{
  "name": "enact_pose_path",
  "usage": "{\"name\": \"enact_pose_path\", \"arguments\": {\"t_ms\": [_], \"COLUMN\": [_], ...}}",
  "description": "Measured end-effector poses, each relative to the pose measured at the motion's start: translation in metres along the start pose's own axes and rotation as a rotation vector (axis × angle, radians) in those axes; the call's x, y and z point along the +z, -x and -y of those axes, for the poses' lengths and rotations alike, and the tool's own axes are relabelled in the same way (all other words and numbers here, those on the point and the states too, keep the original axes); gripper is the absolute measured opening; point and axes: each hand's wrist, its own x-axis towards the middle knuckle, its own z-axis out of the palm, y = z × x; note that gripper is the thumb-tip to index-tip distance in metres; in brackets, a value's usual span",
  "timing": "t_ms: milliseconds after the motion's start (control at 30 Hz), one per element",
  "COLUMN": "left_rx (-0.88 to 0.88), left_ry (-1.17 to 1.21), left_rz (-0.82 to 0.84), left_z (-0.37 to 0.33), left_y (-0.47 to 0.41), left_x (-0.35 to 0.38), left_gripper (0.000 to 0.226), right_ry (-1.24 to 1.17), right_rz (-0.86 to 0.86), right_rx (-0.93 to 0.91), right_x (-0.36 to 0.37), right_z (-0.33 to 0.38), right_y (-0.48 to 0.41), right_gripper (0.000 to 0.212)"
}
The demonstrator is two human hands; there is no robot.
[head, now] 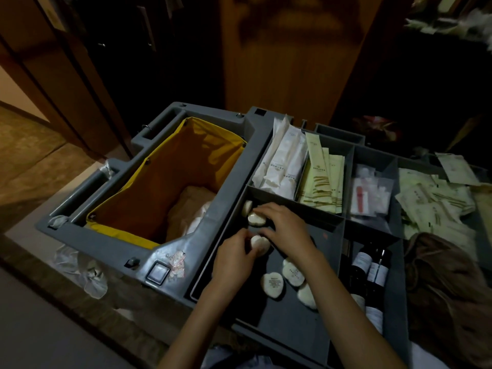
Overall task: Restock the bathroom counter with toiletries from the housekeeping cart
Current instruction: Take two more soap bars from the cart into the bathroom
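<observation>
White wrapped soap bar (260, 245) in grey cart tray (292, 328), pinched by left hand (234, 259). Right hand (287, 227) close beside, fingers over second soap bar (256, 220), grip unclear. Looks like picking stage; next: lift out, carry to bathroom.

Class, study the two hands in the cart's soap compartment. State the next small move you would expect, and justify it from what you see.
Probably close the right hand on the far soap its fingers touch: the left hand grips a round soap, and other soaps lie loose in the compartment, so a second pickup looks likely.
</observation>
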Motion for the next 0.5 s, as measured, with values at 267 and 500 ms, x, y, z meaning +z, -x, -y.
{"name": "enact_pose_path", "arguments": {"t_ms": [267,500], "left_rx": [0.019,0.042], "left_ry": [0.138,0.116], "left_rz": [0.006,-0.007], "left_z": [0.0019,0.0023], "left_y": [0.0043,0.0037], "left_x": [-0.0029,-0.0026], "left_gripper": [0.011,0.013], "right_ry": [0.009,-0.079], "right_rz": [-0.042,-0.036], "right_rx": [0.036,0.089], "right_x": [0.0001,-0.0007], "right_z": [0.0032,0.0017], "right_y": [0.0001,-0.0004], "right_gripper": [0.035,0.031]}}
